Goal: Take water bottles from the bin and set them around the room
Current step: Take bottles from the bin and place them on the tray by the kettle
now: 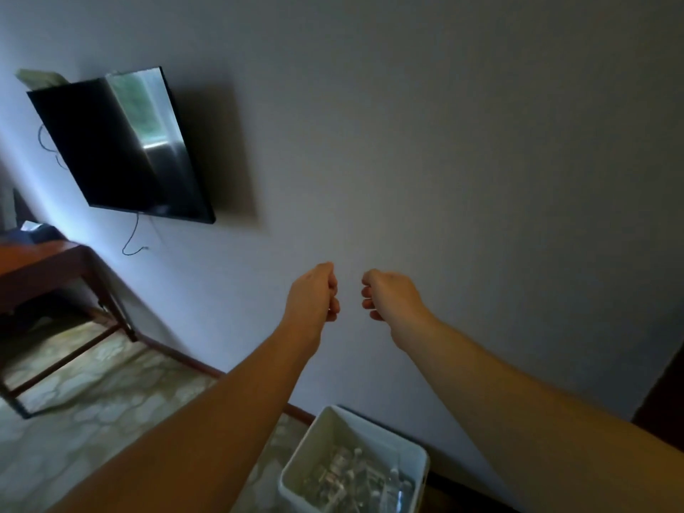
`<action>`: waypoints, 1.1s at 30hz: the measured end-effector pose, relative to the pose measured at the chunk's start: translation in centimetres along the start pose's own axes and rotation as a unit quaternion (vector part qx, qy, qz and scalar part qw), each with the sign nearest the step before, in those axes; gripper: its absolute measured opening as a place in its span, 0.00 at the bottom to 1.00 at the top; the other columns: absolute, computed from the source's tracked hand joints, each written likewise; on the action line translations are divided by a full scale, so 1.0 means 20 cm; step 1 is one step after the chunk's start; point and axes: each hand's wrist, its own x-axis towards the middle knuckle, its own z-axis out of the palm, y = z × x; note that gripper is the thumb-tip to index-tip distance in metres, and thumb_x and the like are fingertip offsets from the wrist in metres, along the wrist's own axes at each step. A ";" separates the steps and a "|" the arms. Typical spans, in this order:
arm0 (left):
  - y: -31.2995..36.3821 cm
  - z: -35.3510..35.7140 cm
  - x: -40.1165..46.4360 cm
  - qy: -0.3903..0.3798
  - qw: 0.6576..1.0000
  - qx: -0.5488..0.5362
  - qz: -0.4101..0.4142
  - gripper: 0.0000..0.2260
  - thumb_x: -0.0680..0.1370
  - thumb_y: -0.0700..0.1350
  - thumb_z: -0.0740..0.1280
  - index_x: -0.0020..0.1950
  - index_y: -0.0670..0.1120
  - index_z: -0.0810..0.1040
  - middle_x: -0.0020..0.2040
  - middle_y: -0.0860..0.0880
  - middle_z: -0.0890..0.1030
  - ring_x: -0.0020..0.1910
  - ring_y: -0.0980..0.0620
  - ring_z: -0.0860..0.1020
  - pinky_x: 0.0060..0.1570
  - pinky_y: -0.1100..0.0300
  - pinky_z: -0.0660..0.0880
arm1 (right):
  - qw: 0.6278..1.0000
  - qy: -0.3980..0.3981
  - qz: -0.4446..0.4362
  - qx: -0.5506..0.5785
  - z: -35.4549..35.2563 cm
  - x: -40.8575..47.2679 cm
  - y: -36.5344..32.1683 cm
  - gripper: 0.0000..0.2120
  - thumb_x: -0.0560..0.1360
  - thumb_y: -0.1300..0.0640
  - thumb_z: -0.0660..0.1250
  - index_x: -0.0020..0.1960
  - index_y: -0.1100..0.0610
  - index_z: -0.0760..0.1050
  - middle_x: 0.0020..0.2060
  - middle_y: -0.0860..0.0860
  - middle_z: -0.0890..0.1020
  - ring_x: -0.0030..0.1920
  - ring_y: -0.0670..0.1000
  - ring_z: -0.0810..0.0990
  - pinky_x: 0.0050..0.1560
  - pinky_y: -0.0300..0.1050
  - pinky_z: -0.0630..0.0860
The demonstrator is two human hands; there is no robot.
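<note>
Sitting nearest, at the bottom edge on the patterned floor [74, 420]: a white bin [411, 449] standing against the base of the wall, holding several clear water bottles [355, 479] lying jumbled inside, exact count hard to tell.

Reaching forward above the bin: 2 bare forearms, crossing the view from the lower corners. Hovering in front of the wall, the left hand [314, 294] and the right hand [388, 294], close together but not touching, knuckles facing each other. Curling inward on both hands, the fingers, forming loose fists and gripping nothing.

Standing farther off at the left: a reddish wooden desk [40, 261] with a dark item on top, too blurred to identify.

Hanging beyond on the pale wall [444, 142]: a black television [111, 146], reflecting a window, with a thin cable [131, 238] dangling beneath.
</note>
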 end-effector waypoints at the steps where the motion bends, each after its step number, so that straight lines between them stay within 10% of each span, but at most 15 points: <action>1: -0.04 -0.01 0.08 -0.001 1.000 0.001 -0.006 0.15 0.80 0.48 0.61 0.34 0.47 0.71 0.25 0.51 0.71 0.25 0.52 0.70 0.35 0.55 0.72 | 1.000 -0.003 0.003 -0.004 0.04 0.08 0.03 0.05 0.77 0.57 0.62 0.45 0.57 0.75 0.36 0.53 0.78 0.38 0.52 0.75 0.35 0.44 0.72; 16: -0.91 -0.06 1.09 -0.062 0.992 0.008 -0.109 0.14 0.79 0.45 0.62 0.34 0.47 0.74 0.25 0.51 0.73 0.27 0.52 0.72 0.36 0.54 0.72 | 0.994 0.011 0.100 -0.028 0.55 0.96 0.81 0.08 0.80 0.54 0.62 0.44 0.54 0.77 0.40 0.52 0.82 0.40 0.51 0.80 0.46 0.48 0.79; 33: -3.54 -0.14 1.44 -0.162 0.966 0.024 -0.198 0.10 0.71 0.46 0.62 0.29 0.49 0.74 0.25 0.51 0.71 0.24 0.51 0.69 0.32 0.55 0.68 | 0.969 0.117 0.210 -0.055 0.90 1.36 3.40 0.10 0.77 0.54 0.63 0.39 0.54 0.77 0.36 0.52 0.81 0.37 0.53 0.80 0.43 0.51 0.79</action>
